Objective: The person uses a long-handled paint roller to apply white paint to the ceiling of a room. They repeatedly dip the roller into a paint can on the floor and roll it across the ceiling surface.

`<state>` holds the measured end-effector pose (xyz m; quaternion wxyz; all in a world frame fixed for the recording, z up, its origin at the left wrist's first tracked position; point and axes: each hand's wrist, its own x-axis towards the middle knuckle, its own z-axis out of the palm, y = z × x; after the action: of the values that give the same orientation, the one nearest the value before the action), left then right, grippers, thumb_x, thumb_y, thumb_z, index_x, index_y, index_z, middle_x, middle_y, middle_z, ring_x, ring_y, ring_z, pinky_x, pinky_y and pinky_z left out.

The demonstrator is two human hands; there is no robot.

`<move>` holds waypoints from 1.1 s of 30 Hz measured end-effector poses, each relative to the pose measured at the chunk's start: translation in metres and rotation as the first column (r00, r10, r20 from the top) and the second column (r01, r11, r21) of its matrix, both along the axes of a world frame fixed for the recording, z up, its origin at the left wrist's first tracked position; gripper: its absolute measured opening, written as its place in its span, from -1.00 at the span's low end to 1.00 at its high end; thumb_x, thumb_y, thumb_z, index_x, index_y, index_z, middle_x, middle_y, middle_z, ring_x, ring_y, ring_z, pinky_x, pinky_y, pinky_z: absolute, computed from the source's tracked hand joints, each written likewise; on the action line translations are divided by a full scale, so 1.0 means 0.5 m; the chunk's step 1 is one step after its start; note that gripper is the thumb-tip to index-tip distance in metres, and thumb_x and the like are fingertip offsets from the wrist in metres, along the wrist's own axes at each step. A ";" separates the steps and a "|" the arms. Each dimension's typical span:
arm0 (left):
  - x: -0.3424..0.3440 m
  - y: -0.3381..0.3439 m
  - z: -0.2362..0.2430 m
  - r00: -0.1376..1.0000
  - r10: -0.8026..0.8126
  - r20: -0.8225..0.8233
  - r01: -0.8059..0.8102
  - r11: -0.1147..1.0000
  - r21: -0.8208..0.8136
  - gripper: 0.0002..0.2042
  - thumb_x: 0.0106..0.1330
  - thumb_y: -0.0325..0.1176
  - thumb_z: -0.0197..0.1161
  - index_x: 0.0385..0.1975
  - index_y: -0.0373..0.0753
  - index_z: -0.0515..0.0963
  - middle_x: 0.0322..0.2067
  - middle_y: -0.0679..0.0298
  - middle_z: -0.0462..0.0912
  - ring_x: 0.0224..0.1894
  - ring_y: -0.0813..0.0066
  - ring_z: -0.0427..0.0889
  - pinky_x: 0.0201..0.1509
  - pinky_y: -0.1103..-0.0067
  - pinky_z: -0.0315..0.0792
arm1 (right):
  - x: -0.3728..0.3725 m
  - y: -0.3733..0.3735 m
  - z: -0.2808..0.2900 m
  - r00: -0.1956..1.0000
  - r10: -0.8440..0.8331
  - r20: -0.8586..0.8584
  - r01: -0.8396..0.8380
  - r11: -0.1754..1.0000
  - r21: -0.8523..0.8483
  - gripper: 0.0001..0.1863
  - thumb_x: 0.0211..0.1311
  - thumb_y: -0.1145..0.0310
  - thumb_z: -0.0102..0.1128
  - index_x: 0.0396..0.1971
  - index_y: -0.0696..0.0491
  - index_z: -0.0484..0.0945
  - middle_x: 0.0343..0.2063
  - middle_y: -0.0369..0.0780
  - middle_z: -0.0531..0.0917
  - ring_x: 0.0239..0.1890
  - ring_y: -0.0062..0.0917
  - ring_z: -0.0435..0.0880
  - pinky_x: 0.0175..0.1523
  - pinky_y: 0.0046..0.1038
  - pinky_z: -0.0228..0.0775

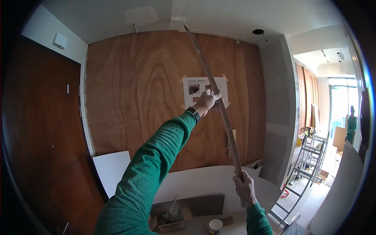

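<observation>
A long narrow strip (228, 129) rises diagonally from low at my right to near the ceiling, its top end by a pale patch where ceiling meets wall. My left hand (207, 101) is closed round its middle, arm outstretched in a green sleeve. Lower down, my right hand (244, 187) grips the strip near its bottom end. Behind it, a printed sheet (193, 98) is taped to the plywood wall (113, 94), partly hidden by my left hand and the strip.
A dark wooden door (43, 117) is left. White boards (109, 168), a box of tubes (170, 225) and a tub (215, 226) lie below. An aluminium stepladder (303, 172) stands right, in an opening toward a bright room where a person in green (351, 125) stands. A ceiling hole (258, 32) shows above.
</observation>
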<state>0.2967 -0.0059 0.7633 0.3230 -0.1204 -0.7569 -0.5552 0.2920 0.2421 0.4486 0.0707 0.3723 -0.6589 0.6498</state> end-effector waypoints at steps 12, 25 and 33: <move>0.148 0.187 -0.052 0.998 -0.063 0.028 0.068 0.963 -0.262 -0.61 0.47 -0.32 0.21 0.17 -0.41 0.40 -0.20 0.13 0.71 -0.27 0.38 0.77 -0.29 0.49 0.75 | 0.121 0.156 -0.169 0.995 -0.087 -0.052 0.080 0.989 -0.125 -0.74 0.36 0.30 0.26 -0.03 0.08 0.59 -0.61 -0.28 0.51 -0.57 -0.62 0.44 -0.46 -0.43 0.36; 0.265 0.364 -0.108 0.997 0.044 0.061 -0.014 0.905 -0.426 -0.45 0.50 -0.27 0.22 0.31 -0.46 0.19 -0.17 0.06 0.70 -0.25 0.39 0.77 -0.24 0.54 0.73 | 0.190 0.238 -0.271 0.989 -0.135 -0.062 0.117 0.964 -0.239 -0.81 0.37 0.31 0.30 -0.14 0.06 0.57 -0.63 -0.22 0.48 -0.59 -0.55 0.38 -0.48 -0.37 0.34; 0.325 0.442 -0.118 0.997 0.034 0.065 0.004 0.857 -0.514 -0.31 0.49 -0.16 0.23 0.38 -0.49 0.08 -0.16 -0.07 0.70 -0.27 0.38 0.77 -0.21 0.51 0.70 | 0.219 0.270 -0.291 0.974 -0.201 -0.102 0.169 0.951 -0.257 -0.83 0.38 0.32 0.28 -0.18 0.07 0.55 -0.63 -0.21 0.48 -0.58 -0.50 0.41 -0.44 -0.34 0.37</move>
<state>0.4594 0.2151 0.7044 0.2562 -0.1766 -0.8895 -0.3345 0.4015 0.3774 0.3029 0.2190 0.3378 -0.5989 0.6922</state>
